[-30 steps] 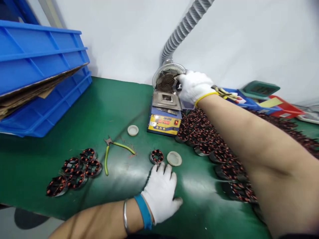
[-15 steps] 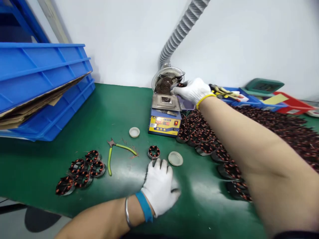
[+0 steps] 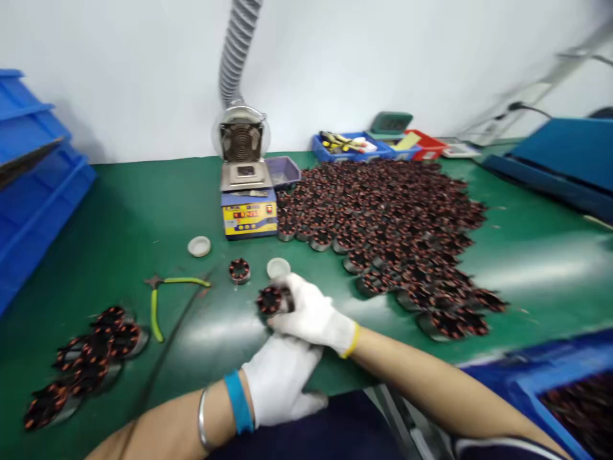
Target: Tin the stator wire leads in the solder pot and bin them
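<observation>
At the near edge of the green bench [image 3: 148, 204]: the left hand [image 3: 280, 383] is seen in a white glove, with a blue band and a metal bangle worn on the wrist. Its fingers are partly covered by the right hand [image 3: 311, 310], so whether anything is gripped by it cannot be told.
Right hand: a white glove with a yellow cuff is worn; fingers and thumb are clamped on a held coil ring [image 3: 269, 300].
Held coil ring: its dark, copper-wound face is turned leftward, slightly blurred; whether the bench is touched by it cannot be told.
Lower right corner: dark parts are contained in a blue tote [image 3: 529, 390].
Left cluster: five coil rings [image 3: 126, 338] are closely grouped.
Pliers: green-handled pliers [image 3: 154, 313] are laid beside the cluster, handles spread wide.
Dishes: a lone coil ring [image 3: 239, 271] is set between two pale dishes [image 3: 198, 246], the right one partly hidden by the right hand.
Pile: many coil rings [image 3: 383, 204] are massed over the bench's right half.
Yellow-and-blue unit: red digits are lit on the unit [image 3: 249, 214]; a metal plate [image 3: 246, 174] is mounted on top.
Far trays: tools are held in a blue tray [image 3: 322, 150], near a red tray [image 3: 428, 150].
Wall: a gray hose [image 3: 234, 64] is seen against it.
</observation>
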The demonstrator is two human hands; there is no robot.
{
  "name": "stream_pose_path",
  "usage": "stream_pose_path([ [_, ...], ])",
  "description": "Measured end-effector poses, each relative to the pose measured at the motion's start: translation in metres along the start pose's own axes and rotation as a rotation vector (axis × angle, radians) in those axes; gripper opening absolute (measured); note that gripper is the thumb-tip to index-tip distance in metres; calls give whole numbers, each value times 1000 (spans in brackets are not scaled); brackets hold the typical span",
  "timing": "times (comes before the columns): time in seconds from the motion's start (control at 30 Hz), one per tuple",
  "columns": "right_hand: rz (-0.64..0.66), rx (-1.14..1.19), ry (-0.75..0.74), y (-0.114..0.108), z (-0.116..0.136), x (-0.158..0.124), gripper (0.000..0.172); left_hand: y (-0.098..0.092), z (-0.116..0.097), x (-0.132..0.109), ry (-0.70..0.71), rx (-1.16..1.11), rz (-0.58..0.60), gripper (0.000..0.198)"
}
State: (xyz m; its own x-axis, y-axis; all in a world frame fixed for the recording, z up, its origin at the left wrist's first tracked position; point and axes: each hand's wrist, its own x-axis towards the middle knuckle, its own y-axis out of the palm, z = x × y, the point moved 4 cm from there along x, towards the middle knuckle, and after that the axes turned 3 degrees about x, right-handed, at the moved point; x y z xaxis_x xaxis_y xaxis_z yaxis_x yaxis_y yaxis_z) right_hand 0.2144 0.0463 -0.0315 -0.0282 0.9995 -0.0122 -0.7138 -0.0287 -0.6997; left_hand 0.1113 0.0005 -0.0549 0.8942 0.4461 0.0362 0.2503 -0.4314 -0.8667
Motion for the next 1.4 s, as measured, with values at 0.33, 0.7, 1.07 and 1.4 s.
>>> stream_pose_path([
  [0.33, 25, -348, -261, -15, -1, -7, 64, -5, 11, 7, -167, 113, -20, 70],
  [0.7, -622, -856, -443, -93, -102, -53, 59, -20, 28, 3, -434, 205, -175, 62],
  [1.07, -195, -50, -525, -51, -27, -53, 39, 8, 27, 9, -461, -1643, 70, 75],
  [1.4, -413, -149, -865, -49, 6, -35, 22, -15, 35, 6, -487, -1700, -448, 75],
])
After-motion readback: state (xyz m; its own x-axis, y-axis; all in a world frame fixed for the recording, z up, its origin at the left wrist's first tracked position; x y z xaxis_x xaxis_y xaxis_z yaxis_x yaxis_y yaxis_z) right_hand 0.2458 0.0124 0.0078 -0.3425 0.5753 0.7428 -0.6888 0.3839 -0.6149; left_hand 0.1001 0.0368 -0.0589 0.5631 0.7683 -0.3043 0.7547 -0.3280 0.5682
